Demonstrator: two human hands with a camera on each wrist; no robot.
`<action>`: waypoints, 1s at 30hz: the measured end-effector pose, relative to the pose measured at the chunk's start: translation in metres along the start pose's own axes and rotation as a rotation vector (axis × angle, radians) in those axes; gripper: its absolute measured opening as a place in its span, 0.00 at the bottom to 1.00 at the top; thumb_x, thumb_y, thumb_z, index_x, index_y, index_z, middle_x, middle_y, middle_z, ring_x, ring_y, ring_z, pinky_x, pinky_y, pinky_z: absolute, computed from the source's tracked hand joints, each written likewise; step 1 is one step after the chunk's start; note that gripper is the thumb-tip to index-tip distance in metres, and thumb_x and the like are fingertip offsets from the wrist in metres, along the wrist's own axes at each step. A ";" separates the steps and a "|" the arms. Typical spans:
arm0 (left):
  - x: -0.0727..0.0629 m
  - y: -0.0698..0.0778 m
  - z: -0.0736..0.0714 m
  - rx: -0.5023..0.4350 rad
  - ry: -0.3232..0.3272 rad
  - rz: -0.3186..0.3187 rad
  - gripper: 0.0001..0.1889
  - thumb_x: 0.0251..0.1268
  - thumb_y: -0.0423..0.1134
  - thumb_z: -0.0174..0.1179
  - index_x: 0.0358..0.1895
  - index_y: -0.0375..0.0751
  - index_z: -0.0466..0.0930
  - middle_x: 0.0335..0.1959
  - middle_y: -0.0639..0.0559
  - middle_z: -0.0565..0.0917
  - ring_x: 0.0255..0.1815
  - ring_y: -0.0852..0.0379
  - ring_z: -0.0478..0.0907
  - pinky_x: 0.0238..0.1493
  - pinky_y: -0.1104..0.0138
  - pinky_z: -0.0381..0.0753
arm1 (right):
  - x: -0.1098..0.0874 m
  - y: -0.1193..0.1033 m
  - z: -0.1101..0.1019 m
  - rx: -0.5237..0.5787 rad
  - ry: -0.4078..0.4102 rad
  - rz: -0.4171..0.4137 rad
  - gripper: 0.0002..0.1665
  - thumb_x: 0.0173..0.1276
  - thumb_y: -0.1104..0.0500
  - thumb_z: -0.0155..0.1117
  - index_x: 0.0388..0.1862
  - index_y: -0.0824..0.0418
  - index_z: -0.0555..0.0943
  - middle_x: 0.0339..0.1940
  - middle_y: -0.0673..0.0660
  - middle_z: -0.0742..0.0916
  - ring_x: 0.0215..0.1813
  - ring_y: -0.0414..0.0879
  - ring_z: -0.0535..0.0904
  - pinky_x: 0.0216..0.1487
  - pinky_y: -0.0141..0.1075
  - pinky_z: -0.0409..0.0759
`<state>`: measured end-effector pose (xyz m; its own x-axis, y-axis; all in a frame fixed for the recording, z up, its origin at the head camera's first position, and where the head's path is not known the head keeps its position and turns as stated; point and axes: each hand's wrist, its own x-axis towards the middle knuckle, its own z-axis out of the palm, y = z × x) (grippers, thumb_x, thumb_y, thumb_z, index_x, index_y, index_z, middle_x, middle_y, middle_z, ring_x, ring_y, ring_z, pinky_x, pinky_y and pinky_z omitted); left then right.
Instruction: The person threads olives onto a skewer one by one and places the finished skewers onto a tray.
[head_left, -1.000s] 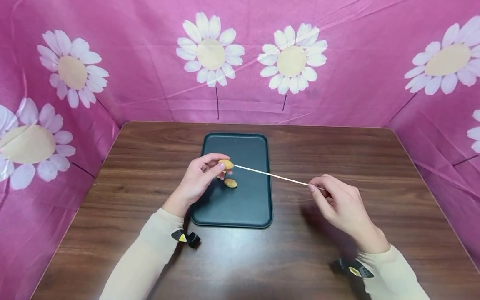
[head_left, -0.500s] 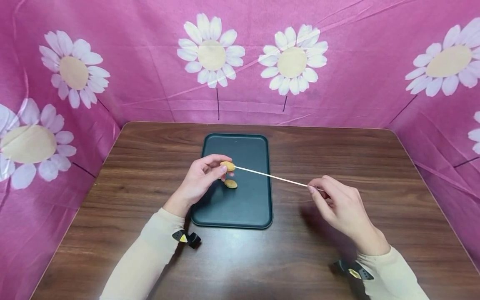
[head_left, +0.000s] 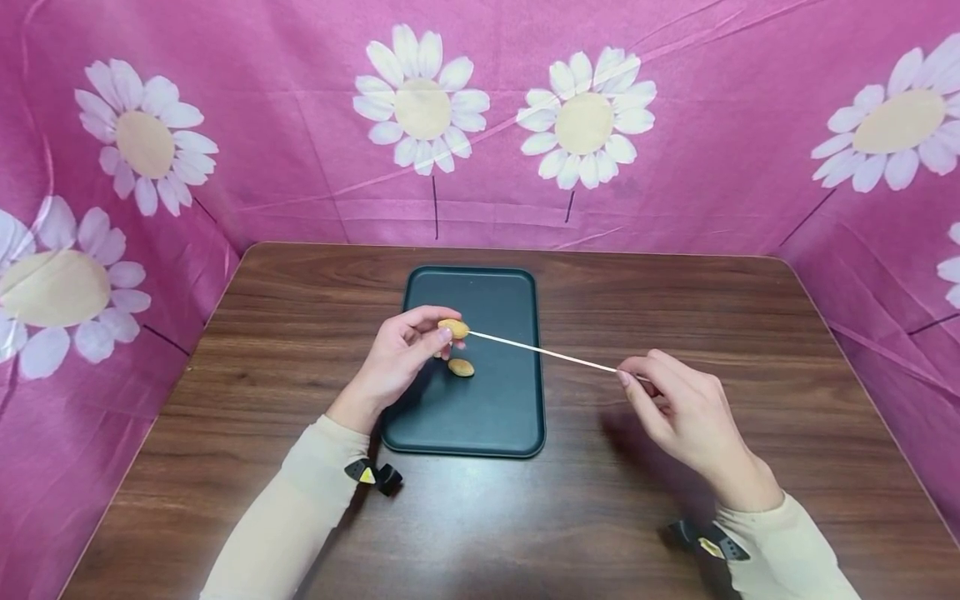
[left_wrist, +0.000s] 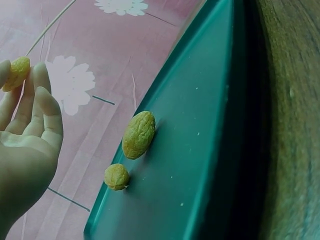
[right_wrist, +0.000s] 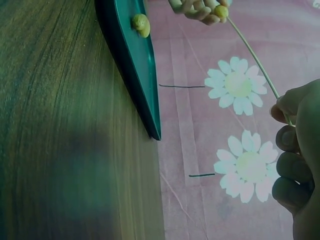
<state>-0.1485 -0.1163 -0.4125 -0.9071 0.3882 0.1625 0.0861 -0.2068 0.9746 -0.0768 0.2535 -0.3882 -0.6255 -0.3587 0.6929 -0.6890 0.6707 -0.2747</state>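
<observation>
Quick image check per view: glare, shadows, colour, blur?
Head: pale glare on the tabletop nearer the person than the tray, soft shadow near the right hand. Left wrist: greenish cast, wood grain soft. Right wrist: greenish too, blurry dark patch low on the tabletop.

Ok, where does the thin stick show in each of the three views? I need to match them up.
Head: thin stick right of centre, stretching from the yellow piece in the left hand to the right hand.
Left wrist: thin stick at top left, running off the top edge.
Right wrist: thin stick at upper right, slanting down to the right hand.
Shared landmark: dark green tray.
</observation>
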 end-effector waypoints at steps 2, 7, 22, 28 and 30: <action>-0.001 -0.001 0.000 0.015 -0.003 -0.010 0.19 0.79 0.25 0.57 0.64 0.12 0.72 0.42 0.57 0.90 0.42 0.59 0.88 0.43 0.70 0.84 | -0.001 -0.001 0.001 0.005 0.000 -0.003 0.25 0.87 0.45 0.53 0.38 0.61 0.87 0.25 0.42 0.77 0.25 0.32 0.70 0.25 0.25 0.72; -0.004 -0.004 0.000 0.012 -0.006 -0.018 0.18 0.79 0.24 0.57 0.63 0.13 0.73 0.41 0.58 0.90 0.40 0.59 0.88 0.42 0.71 0.85 | 0.000 -0.004 0.004 0.021 0.010 -0.025 0.25 0.88 0.46 0.53 0.38 0.61 0.87 0.24 0.42 0.77 0.24 0.30 0.69 0.24 0.24 0.73; -0.004 0.003 0.004 0.054 0.057 0.084 0.18 0.75 0.28 0.65 0.57 0.12 0.78 0.43 0.61 0.91 0.41 0.65 0.88 0.47 0.74 0.88 | 0.016 -0.009 -0.006 0.074 0.004 -0.110 0.24 0.88 0.50 0.55 0.38 0.63 0.88 0.24 0.42 0.77 0.25 0.26 0.61 0.24 0.21 0.60; -0.006 0.004 0.004 0.115 0.057 0.165 0.18 0.73 0.30 0.69 0.54 0.14 0.81 0.46 0.62 0.90 0.45 0.66 0.86 0.53 0.75 0.86 | 0.018 -0.012 -0.006 0.084 0.003 -0.127 0.24 0.88 0.50 0.55 0.38 0.63 0.89 0.24 0.42 0.78 0.24 0.27 0.62 0.24 0.21 0.60; -0.005 0.004 0.004 0.115 0.049 0.187 0.18 0.73 0.30 0.69 0.54 0.14 0.82 0.48 0.62 0.90 0.47 0.66 0.86 0.54 0.75 0.86 | 0.019 -0.013 -0.007 0.086 0.007 -0.132 0.23 0.88 0.50 0.55 0.38 0.63 0.89 0.24 0.42 0.78 0.24 0.27 0.62 0.23 0.21 0.61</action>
<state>-0.1416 -0.1157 -0.4088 -0.8897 0.3081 0.3368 0.2984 -0.1659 0.9399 -0.0774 0.2428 -0.3666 -0.5248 -0.4353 0.7315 -0.7942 0.5597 -0.2367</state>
